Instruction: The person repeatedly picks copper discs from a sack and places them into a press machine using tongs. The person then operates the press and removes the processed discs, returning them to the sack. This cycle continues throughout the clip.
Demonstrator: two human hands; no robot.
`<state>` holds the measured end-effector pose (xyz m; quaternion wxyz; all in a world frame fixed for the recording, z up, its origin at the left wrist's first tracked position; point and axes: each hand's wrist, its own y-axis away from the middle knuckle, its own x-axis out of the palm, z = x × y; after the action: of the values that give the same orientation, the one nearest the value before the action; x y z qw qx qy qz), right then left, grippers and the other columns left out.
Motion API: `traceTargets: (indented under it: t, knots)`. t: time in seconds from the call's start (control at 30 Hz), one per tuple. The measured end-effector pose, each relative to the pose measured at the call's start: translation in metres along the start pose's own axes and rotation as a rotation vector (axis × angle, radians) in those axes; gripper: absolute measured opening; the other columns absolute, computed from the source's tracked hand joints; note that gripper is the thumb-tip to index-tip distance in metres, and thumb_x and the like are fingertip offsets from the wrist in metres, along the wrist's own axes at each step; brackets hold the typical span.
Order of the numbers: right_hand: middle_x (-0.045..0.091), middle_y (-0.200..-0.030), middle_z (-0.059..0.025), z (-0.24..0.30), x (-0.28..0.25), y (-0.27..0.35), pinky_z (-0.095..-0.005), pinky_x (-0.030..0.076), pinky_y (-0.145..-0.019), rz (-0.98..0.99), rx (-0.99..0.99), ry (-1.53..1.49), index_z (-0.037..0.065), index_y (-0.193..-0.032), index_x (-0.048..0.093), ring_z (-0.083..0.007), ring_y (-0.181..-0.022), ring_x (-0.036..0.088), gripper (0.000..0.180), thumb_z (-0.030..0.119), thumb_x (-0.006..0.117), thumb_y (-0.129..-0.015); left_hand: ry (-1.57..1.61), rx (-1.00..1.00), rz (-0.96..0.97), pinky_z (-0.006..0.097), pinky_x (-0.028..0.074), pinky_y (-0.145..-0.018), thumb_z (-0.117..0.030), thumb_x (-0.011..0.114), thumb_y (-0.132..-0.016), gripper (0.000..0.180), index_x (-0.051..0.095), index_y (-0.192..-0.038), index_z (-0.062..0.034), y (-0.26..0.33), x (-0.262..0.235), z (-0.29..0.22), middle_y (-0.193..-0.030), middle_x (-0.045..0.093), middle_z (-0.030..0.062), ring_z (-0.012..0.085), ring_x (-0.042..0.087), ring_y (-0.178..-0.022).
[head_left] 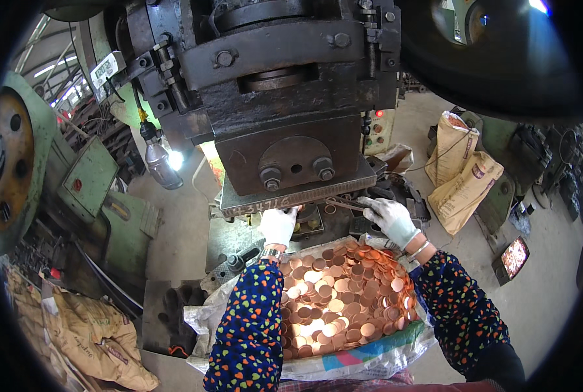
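Reaching to the front edge of the press block [291, 147], the left hand [278, 227], white glove, goes in fingertips first; those are partly hidden, so can't tell if they pinch something or are free. Right hand [393, 219], also gloved, fingers bent at the near end of a thin metal tool [347, 204]; looks like contact, but can't tell from here whether it's gripped. Tool points left, just below the block's edge.

Handling note, my judgement: fingertips best kept out of the gap under the block, tool doing any reaching in. Glove tips are loose cloth and could catch, so short, flat moves. Forearms well apart, which is good; view between them stays open.

Copper discs [350, 294]: loose pile right below the hands, between the sleeves, many overlapping. Picking from the top, one at a time, should avoid doubles stuck together. They lie on a crumpled white plastic sheet [200, 320]; best not to tug its edge, discs could slide.

Further out: lit lamp [161, 163] left of the block, decent light. Paper sacks [468, 189] on the floor, right. Green machine [63, 163] far left, well apart.
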<state>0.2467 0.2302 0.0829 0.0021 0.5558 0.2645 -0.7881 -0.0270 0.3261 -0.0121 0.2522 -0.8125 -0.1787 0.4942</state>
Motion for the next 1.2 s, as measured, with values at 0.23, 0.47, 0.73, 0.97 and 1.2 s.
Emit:
traceTargets:
  t: [0.23, 0.47, 0.73, 0.97, 1.2]
  knots:
    - [0.065, -0.089, -0.0132, -0.009, -0.004, 0.016, -0.0396, 0.05, -0.071, 0.05, -0.029, -0.015, 0.015, -0.121, 0.06, -0.0304, -0.085, 0.063, 0.034, 0.034, 0.048, -0.095, -0.221, 0.224, -0.011, 0.041, 0.051, -0.057, -0.04, 0.06, -0.086, 0.034, 0.07, -0.076, -0.0088, 0.0, -0.008, -0.002, -0.065, 0.065, 0.0114, 0.0295, 0.063, -0.06]
    - [0.065, -0.087, -0.0127, 0.0, -0.004, 0.008, -0.0386, 0.05, -0.074, 0.124, -0.047, 0.052, 0.011, -0.114, 0.06, -0.03, -0.084, 0.062, 0.032, 0.032, 0.049, -0.093, -0.124, 0.312, -0.056, 0.039, 0.05, -0.06, -0.036, 0.06, -0.085, 0.026, 0.068, -0.076, -0.0142, 0.0, -0.04, -0.019, -0.064, 0.062, 0.0093, 0.0295, 0.062, -0.063]
    - [0.066, -0.085, -0.0127, 0.023, -0.005, 0.043, -0.0403, 0.051, -0.07, 0.161, -0.029, -0.027, 0.015, -0.114, 0.061, -0.0303, -0.083, 0.064, 0.028, 0.032, 0.05, -0.094, 0.234, 0.203, 0.383, 0.038, 0.05, -0.079, -0.033, 0.062, -0.084, 0.024, 0.067, -0.099, -0.0153, 0.079, -0.097, 0.002, -0.1, 0.062, 0.0092, 0.0293, 0.061, -0.091]
    - [0.068, -0.097, -0.0119, 0.037, 0.016, 0.117, -0.0344, 0.05, -0.077, 0.355, 0.171, -0.58, 0.015, -0.122, 0.06, -0.0219, -0.083, 0.066, 0.037, 0.037, 0.055, -0.093, 0.221, 0.514, 0.533, 0.034, 0.05, -0.085, -0.039, 0.069, -0.077, 0.038, 0.066, -0.111, -0.0215, 0.144, -0.116, -0.006, -0.108, 0.061, 0.0059, 0.0234, 0.06, -0.098]
    - [0.067, -0.094, -0.0074, 0.027, 0.043, 0.134, -0.0305, 0.05, -0.072, 0.421, 0.168, -0.634, 0.016, -0.127, 0.056, -0.0164, -0.078, 0.063, 0.036, 0.033, 0.049, -0.096, 0.234, 0.309, 0.563, 0.032, 0.05, -0.081, -0.019, 0.062, -0.082, 0.04, 0.056, -0.12, -0.009, 0.149, -0.094, 0.019, -0.108, 0.061, 0.0086, 0.0197, 0.059, -0.094]
